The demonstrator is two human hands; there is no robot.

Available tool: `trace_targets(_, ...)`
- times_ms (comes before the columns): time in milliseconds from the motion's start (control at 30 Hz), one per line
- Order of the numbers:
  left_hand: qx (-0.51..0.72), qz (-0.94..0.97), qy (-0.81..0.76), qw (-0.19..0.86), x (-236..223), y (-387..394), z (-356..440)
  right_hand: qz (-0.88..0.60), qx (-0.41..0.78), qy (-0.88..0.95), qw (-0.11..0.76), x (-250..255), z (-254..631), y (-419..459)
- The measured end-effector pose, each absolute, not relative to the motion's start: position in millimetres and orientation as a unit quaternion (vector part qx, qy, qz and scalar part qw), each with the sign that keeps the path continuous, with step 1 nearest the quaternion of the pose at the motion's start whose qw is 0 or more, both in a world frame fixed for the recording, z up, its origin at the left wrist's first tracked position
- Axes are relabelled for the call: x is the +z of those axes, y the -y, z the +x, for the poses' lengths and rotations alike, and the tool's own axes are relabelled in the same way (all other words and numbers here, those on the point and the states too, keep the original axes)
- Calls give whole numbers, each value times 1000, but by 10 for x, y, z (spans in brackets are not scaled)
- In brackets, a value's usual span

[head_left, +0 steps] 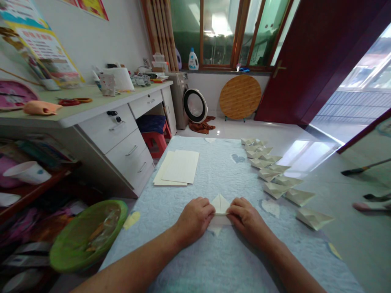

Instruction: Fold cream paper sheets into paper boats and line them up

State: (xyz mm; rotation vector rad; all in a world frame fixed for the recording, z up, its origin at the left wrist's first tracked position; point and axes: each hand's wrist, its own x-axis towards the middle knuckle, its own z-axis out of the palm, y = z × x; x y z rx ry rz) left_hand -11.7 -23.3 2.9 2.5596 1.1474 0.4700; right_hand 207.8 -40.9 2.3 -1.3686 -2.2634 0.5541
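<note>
Paper, folded (220, 204) to a point at the top and a flat band below, sits just below the centre of the frame, between the two hands. Its band runs left to right, from one hand to the other, and the peak points toward the top of the frame. The left hand (197, 215) is clamped on the left end and the right hand (245, 217) on the right end, so both touch it and neither is nearer. The fingertips hide both ends, and I cannot tell how the fingers sit beneath. The forearms come in from the lower edge of the frame.

Under the work is a table (221, 167) covered with pale blue quilted cloth. Up and to the left of the left hand lies a small pile of flat sheets (181, 167), overlapping unevenly, their long sides running roughly up the frame. To the right, paper boats (277, 190) stand in a slanting double row along the table's far right side. One lone boat (315, 219), the lowest of the group, sits to the right of the right hand, apart from it. Off the table at lower left stands a green basket (62, 258); white drawers (126, 144) and a red stool (159, 145) rise beyond the table's left edge.
</note>
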Motion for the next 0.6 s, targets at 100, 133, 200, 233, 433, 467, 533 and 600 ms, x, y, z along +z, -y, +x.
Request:
trace_targets(100,165,874,-424,173,33,224,-116,-510,207,808,211,28,2090,391)
trace_targets(133,163,870,-429,179,34,220,-115,-517,207,805,206,34,2093,387)
trace_targets(200,158,865,-438,185,35,211,-112,-531,207,799,193,44,2104,381)
trace_targets(233,155,864,-442,185,36,206,-110,-537,209,796,187,48,2113,379)
trace_targets(433,126,857,-473,162,38,192,-91,-573,200,779,158,43,2182,362)
trace_targets(467,123,854,-480,156,39,193,-88,-579,196,777,152,40,2189,358)
trace_targets(533,119,850,-492,146,41,198,-84,-590,189,772,142,35,2196,349)
trace_targets(600,116,847,-501,137,46,202,-82,-598,182,769,133,30,2198,342)
